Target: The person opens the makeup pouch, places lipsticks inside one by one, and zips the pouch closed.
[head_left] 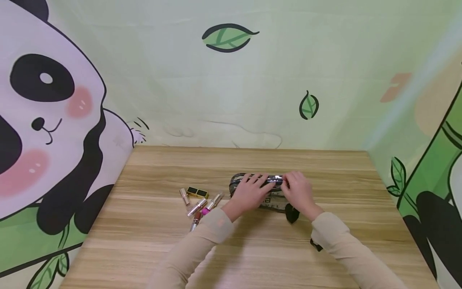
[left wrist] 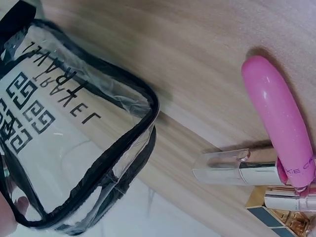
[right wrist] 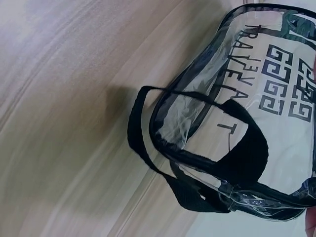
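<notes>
A clear cosmetic bag (head_left: 274, 204) with black edging and black lettering lies on the wooden table. My left hand (head_left: 249, 193) holds its top edge from the left, fingers spread over the top and thumb on the near side. At the top right, my right hand (head_left: 298, 192) pinches the edge with curled fingers; whether a zip pull is between them is hidden. A black loop strap (right wrist: 247, 153) sticks out from the bag's right end. In both wrist views only bits of the hands show. Through the plastic, the bag's inside looks mostly bare.
Left of the bag lie several lipsticks: a black and gold case (head_left: 197, 192), a pale tube (head_left: 185, 196), a silver tube (head_left: 197, 207), a dark red one (head_left: 196, 220). A glossy pink tube (left wrist: 276, 118) is among them. Some black thing (head_left: 315, 245) shows beneath the right sleeve.
</notes>
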Demonstrator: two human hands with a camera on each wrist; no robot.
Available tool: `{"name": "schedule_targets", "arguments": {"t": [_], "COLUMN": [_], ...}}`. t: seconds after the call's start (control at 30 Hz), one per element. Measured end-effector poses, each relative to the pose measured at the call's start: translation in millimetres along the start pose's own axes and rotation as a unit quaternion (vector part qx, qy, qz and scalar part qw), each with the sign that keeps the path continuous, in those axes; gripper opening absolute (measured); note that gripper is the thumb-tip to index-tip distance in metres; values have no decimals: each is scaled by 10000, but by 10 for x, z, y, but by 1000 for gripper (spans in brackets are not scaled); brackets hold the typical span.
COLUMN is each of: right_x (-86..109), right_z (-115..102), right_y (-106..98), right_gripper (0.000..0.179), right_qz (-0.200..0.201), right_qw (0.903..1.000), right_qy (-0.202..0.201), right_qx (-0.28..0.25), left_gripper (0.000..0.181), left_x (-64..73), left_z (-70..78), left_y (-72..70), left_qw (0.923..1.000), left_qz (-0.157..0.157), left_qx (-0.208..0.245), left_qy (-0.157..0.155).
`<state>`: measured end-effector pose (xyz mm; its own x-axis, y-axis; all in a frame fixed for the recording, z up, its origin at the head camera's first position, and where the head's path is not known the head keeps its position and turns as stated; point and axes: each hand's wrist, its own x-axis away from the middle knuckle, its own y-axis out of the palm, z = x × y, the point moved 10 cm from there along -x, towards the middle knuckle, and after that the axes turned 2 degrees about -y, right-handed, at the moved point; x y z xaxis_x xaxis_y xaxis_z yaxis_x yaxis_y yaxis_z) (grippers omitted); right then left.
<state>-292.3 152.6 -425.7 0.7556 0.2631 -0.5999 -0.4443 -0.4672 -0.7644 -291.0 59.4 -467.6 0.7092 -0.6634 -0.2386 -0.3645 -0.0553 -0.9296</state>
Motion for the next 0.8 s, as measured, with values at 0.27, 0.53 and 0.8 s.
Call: {"name": "schedule_targets", "arguments": {"t": [0.27,0.53,0.8], "right_x": [11,-2,-25], "right_z": [42,12,-23], "right_y": [41,38,98], "right_gripper": [5,5,6], "right_qz": [-277,-380,-585], "right_qw": [9995,9992,9981], "right_qy": [96,112,193], "right_qx": [-80,-84,66], "left_gripper": [57,55,51], "left_x": [165,246,257], "left_z": [-333,-394,-389], "left_y": [38,120,116], "left_qw": [9943,9917,9927], "left_qz": [-332,-240,-58], "left_qx": [939,1210,1149], "left_qy": [-385,-373,-356]}}
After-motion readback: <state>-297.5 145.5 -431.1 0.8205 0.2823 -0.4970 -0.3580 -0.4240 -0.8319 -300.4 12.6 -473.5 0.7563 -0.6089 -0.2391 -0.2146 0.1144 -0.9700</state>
